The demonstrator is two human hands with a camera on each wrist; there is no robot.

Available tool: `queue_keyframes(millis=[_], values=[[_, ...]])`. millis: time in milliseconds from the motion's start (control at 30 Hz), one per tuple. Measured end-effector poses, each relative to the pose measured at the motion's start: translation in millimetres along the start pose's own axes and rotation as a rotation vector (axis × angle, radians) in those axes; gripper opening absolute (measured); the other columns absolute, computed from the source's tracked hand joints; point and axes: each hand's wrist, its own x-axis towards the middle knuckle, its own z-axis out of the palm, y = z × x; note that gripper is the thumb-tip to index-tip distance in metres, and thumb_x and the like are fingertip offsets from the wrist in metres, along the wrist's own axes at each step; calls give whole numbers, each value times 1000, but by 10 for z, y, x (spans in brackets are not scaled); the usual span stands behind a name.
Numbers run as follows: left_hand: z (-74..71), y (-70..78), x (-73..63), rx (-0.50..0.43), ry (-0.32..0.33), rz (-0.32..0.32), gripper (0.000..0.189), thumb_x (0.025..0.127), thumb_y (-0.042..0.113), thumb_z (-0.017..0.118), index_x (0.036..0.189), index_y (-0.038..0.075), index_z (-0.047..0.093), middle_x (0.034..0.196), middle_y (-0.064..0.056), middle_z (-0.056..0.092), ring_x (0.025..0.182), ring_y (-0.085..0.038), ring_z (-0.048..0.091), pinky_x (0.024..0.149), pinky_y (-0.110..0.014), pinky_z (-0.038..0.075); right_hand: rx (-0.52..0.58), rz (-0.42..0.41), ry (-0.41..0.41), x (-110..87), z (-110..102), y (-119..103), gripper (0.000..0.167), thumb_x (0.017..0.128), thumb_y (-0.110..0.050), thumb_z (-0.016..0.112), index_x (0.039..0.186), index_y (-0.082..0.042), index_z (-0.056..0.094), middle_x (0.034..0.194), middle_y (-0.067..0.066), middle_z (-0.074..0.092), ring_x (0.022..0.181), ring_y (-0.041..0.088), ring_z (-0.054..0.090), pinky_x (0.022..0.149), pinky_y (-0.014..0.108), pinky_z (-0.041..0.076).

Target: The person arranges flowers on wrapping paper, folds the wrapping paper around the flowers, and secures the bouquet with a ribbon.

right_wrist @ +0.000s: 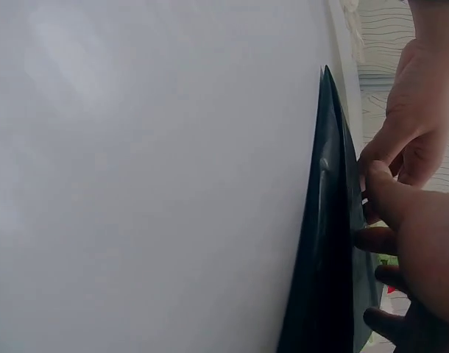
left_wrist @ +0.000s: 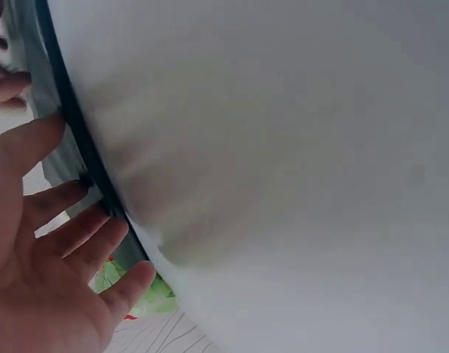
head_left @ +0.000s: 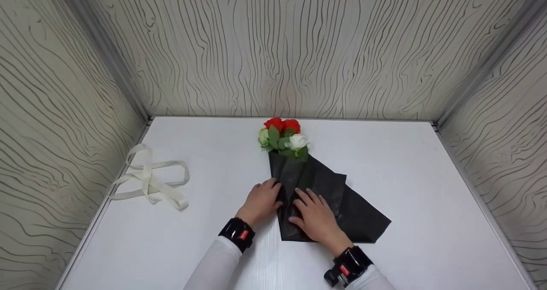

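Black wrapping paper (head_left: 324, 179) lies folded over a small bouquet on the white table. Two red roses (head_left: 291, 126), a white rose (head_left: 298, 142), a pale green flower (head_left: 263, 137) and green leaves stick out of its top; the stems are hidden. My left hand (head_left: 261, 201) touches the paper's left edge, its fingertips along that edge in the left wrist view. On the front of the wrap rests my right hand (head_left: 317, 219), fingers spread. The paper's lower right part fans out flat to a corner. In the right wrist view, layers of black paper (right_wrist: 331, 184) stand slightly apart.
A loosely looped cream ribbon (head_left: 149, 174) lies at the left side of the table (head_left: 213, 162), partly reaching its left edge. Wood-patterned panels (head_left: 277, 51) enclose the table at the back and both sides.
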Motion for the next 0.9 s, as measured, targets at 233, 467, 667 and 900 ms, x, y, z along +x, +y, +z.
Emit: queue_keyframes(millis=[233, 467, 667, 900], values=[[25, -18, 47, -34, -32, -26, 52, 97, 30, 63, 140, 2, 52, 144, -15, 46, 132, -27, 45, 102, -49, 42, 8, -17, -46, 80, 40, 49, 54, 93, -43, 65, 137, -13, 56, 147, 13, 46, 133, 38, 42, 103, 54, 39], [47, -101, 234, -25, -33, -85, 50, 100, 27, 57, 141, 0, 49, 146, -16, 45, 134, -28, 42, 104, -49, 40, 60, -12, -74, 87, 47, 96, 55, 93, -45, 64, 141, -21, 54, 151, 16, 38, 132, 41, 42, 98, 58, 42], [26, -205, 333, -26, -56, -141, 50, 100, 26, 56, 142, -1, 48, 148, -14, 43, 139, -29, 37, 105, -51, 38, 81, 3, -99, 101, 50, 80, 56, 93, -47, 63, 143, -23, 53, 153, 15, 35, 133, 40, 40, 94, 62, 43], [-44, -255, 405, -34, -75, -167, 53, 98, 23, 57, 143, -2, 46, 151, -16, 41, 141, -31, 33, 107, -54, 35, 73, 5, -120, 109, 49, 66, 56, 94, -48, 61, 144, -24, 52, 154, 13, 35, 133, 39, 40, 94, 61, 42]])
